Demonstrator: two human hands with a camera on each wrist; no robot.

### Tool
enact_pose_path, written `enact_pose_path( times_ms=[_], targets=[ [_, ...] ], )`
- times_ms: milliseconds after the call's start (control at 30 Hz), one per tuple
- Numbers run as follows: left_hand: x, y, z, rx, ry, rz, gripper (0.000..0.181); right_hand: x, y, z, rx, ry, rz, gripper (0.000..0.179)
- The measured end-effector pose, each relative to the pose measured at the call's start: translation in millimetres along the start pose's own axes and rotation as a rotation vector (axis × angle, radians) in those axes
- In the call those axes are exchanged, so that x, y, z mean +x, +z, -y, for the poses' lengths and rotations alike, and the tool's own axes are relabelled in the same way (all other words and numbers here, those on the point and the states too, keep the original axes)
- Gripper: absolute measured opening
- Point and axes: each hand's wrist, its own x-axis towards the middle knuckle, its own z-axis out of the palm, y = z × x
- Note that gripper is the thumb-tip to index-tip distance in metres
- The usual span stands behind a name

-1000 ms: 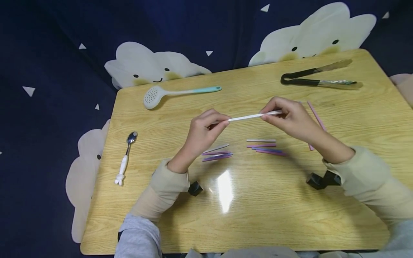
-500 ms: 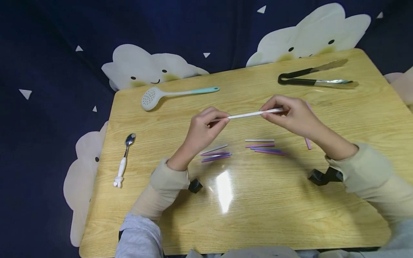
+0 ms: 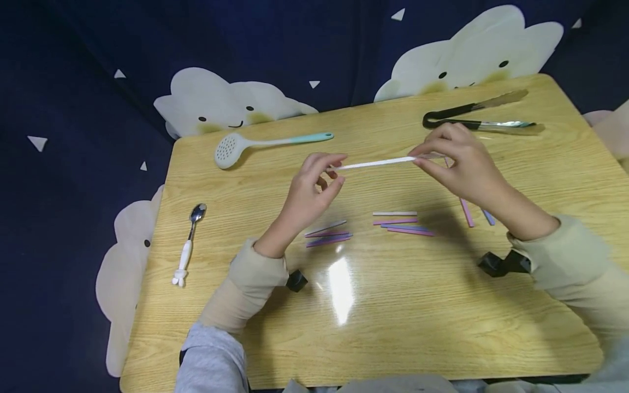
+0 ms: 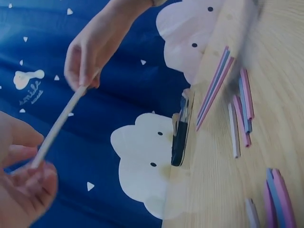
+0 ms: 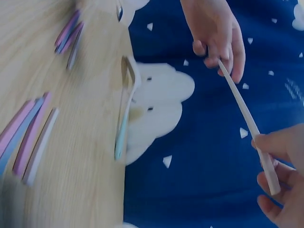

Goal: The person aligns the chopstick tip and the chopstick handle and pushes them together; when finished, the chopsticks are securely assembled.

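A white straw (image 3: 375, 163) is held up above the table, slanting slightly upward to the right in the head view. My right hand (image 3: 459, 158) pinches it near its right end between thumb and fingers, and its tail runs under the palm in the right wrist view. At the other end, my left hand (image 3: 314, 185) has its thumb parted from the fingers, with the straw's tip right at the fingertips. Below lie two small groups of short pieces, cut straws (image 3: 328, 234) on the left and more cut straws (image 3: 403, 224) on the right, in white, pink and blue.
Longer pink and blue straws (image 3: 467, 212) lie under the right forearm. Black-handled tongs (image 3: 452, 120) rest at the back right, a slotted skimmer (image 3: 275, 142) at the back left. A spoon (image 3: 185, 251) with a white handle lies near the table's left edge.
My right hand has moved right and away from me with the straw. My left thumb and fingers have come apart, baring more of the straw between the hands.
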Motion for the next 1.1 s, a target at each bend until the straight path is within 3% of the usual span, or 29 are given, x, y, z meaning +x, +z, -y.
enact_pose_path(
  times_ms=[167,300,533,800,933,1100],
  targets=[
    [-2.3,-1.4,5.4,0.080,-0.159,0.067,0.052,-13.3,-7,-24,-0.094,0.121,-0.035,0.008],
    [-5.7,-0.4,12.1,0.115,-0.218,0.129,0.052,-31.7,-13,-48,-0.165,0.240,-0.015,0.006],
    [-14.2,0.3,30.0,0.163,-0.277,0.213,0.044,-72.8,-29,-90,-0.227,0.523,0.134,0.017],
    [-24.3,-0.1,49.6,0.221,-0.329,0.278,0.038,-103.6,-38,-121,-0.240,0.737,0.315,0.030],
    [-28.0,-1.1,55.0,0.227,-0.364,0.286,0.036,-112.5,-40,-130,-0.222,0.796,0.413,0.036],
    [-31.8,-3.1,59.5,0.231,-0.401,0.300,0.035,-120.5,-40,-136,-0.208,0.802,0.480,0.037]
  ],
)
